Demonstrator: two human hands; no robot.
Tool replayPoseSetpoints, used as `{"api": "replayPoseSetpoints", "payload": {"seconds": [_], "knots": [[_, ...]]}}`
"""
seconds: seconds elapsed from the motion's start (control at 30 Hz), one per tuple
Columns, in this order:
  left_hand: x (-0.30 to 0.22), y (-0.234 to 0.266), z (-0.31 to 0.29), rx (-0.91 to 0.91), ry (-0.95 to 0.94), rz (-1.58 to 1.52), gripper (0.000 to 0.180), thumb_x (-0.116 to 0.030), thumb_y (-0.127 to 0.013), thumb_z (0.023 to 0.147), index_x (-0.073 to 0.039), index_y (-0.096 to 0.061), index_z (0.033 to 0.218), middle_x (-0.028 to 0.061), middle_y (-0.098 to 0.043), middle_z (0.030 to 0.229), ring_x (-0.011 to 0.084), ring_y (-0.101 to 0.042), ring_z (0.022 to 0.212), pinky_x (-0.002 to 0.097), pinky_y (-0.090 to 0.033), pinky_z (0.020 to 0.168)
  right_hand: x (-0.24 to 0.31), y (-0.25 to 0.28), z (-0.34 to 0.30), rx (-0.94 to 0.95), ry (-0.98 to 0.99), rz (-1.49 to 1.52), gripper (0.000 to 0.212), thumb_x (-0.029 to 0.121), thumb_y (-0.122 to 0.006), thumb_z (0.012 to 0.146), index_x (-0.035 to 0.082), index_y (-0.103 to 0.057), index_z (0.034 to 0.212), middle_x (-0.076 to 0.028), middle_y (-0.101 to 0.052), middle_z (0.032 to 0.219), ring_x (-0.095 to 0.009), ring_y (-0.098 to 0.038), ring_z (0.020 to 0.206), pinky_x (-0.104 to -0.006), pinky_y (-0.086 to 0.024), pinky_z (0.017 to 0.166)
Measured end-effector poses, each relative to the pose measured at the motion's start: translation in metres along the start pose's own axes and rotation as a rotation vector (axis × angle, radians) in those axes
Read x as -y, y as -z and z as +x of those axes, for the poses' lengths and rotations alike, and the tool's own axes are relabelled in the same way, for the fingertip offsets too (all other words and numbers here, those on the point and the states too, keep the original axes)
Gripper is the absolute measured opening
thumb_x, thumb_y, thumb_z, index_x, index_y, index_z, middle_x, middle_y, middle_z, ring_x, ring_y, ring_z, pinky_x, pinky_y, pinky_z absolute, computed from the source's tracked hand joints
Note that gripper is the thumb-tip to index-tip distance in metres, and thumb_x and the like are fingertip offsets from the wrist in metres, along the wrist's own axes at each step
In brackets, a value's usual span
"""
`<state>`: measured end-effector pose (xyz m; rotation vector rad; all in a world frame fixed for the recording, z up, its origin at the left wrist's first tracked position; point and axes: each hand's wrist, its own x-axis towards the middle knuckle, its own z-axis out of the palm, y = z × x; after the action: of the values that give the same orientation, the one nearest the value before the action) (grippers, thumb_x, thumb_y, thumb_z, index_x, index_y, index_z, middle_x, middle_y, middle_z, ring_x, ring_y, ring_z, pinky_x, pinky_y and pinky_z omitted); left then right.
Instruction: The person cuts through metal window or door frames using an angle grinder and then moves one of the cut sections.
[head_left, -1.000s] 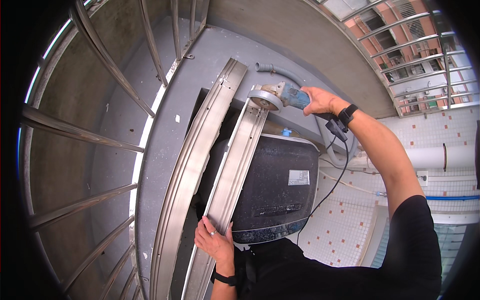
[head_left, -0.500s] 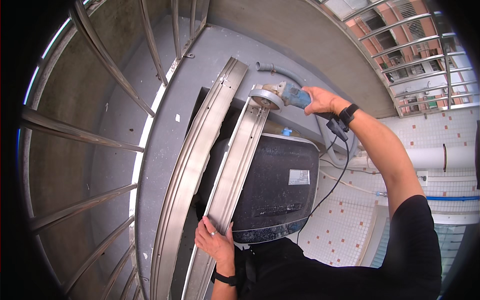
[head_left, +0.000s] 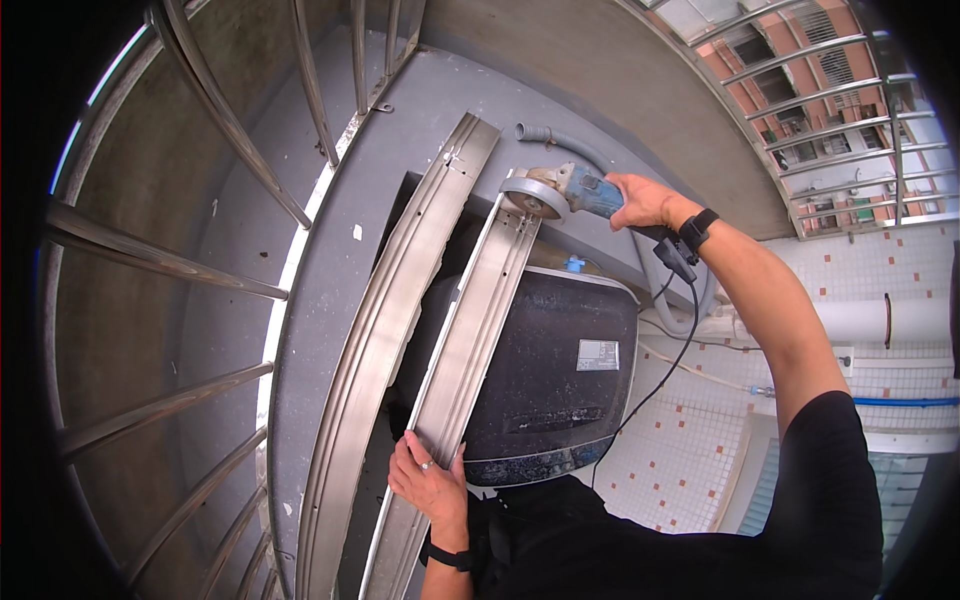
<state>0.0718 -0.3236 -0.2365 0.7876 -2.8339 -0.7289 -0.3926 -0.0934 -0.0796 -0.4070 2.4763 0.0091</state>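
Note:
A blue angle grinder [head_left: 594,191] is gripped by my right hand [head_left: 645,200], its guarded disc at the far end of a long silver metal profile [head_left: 462,335]. Whether the disc touches the metal I cannot tell. Near the lower end of that profile, my left hand [head_left: 430,478] wraps over it, thumb on one edge and fingers on the other. Beneath the profile lies a black case-like box [head_left: 550,370] with a white label. To the left runs a second, wider metal profile [head_left: 378,310], which neither hand touches.
A black power cord [head_left: 668,385] hangs from the grinder past the box. Behind it curves a grey corrugated hose [head_left: 560,138]. Metal railing bars [head_left: 165,256] line the left side. A white pipe [head_left: 850,318] and blue pipe [head_left: 905,402] run along the tiled wall at right.
Both hands keep their grips and the grinder stays at the profile's far end. Only a very slight shift of the view shows.

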Motion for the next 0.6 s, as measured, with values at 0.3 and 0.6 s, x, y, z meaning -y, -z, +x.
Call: {"api": "replayPoseSetpoints", "payload": {"seconds": [0.3, 0.6], "knots": [[0.000, 0.001, 0.000, 0.000, -0.003, -0.003, 0.101, -0.033, -0.092, 0.068, -0.003, -0.040, 0.150, 0.0192, -0.053, 0.134, 0.0400, -0.052, 0.120, 0.0534, -0.038, 0.101, 0.005, 0.000, -0.002, 0.009, 0.002, 0.006, 0.074, 0.027, -0.082, 0.064, 0.001, -0.058, 0.130, -0.020, -0.070, 0.110, -0.034, -0.066, 0.106, -0.0388, -0.051, 0.094], [-0.002, 0.002, 0.002, 0.003, 0.000, -0.001, 0.102, -0.033, -0.092, 0.067, -0.003, -0.040, 0.149, 0.0187, -0.053, 0.134, 0.0396, -0.052, 0.120, 0.0532, -0.038, 0.101, 0.003, -0.002, 0.001, 0.017, -0.005, 0.020, 0.076, 0.027, -0.082, 0.064, -0.001, -0.057, 0.131, -0.020, -0.070, 0.110, -0.034, -0.066, 0.106, -0.0385, -0.051, 0.094]]}}
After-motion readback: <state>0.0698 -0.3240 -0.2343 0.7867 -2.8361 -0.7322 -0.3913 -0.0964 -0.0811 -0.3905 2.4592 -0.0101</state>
